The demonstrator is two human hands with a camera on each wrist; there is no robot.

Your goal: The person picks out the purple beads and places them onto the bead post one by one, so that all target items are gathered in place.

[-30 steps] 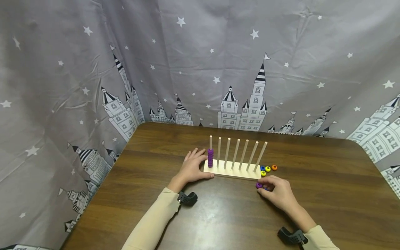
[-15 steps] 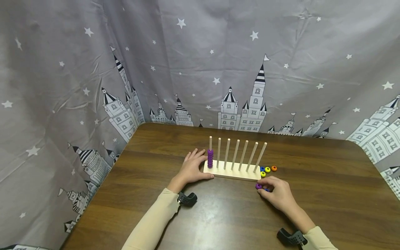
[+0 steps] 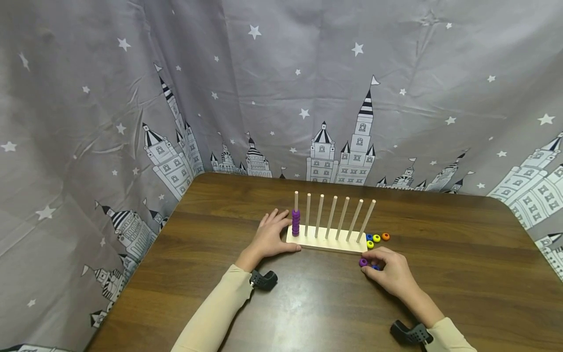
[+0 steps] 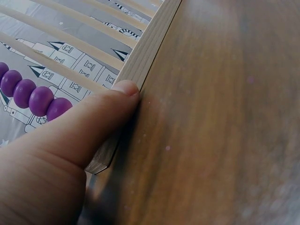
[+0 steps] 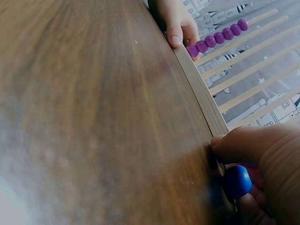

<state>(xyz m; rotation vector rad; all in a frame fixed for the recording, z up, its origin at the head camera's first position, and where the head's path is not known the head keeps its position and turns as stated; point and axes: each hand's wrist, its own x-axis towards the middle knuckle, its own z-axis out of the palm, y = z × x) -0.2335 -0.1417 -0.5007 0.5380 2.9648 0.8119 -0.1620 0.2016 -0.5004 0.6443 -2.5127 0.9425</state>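
Observation:
A pale wooden peg stand (image 3: 327,242) with several upright pegs stands on the table. Several purple beads (image 3: 296,223) are stacked on its leftmost peg. My left hand (image 3: 271,235) holds the stand's left end, with the thumb along the front edge and the other fingers spread at the side and back. At the stand's front right corner, my right hand (image 3: 389,269) pinches a loose purple bead (image 3: 362,262) between thumb and forefinger. A blue bead (image 5: 237,182) sits under that hand, behind the thumb in the right wrist view. The thumb hides the pinched bead there.
Beside the stand's right end lie loose beads: two yellow ones (image 3: 376,238), a blue bead (image 3: 369,237) and an orange bead (image 3: 385,236). The brown wooden table (image 3: 308,303) reaches back to a grey curtain (image 3: 272,98) printed with castles and stars.
The purple bead at my right fingertips has shifted slightly left. Both hands and the stand stay nearly where they were.

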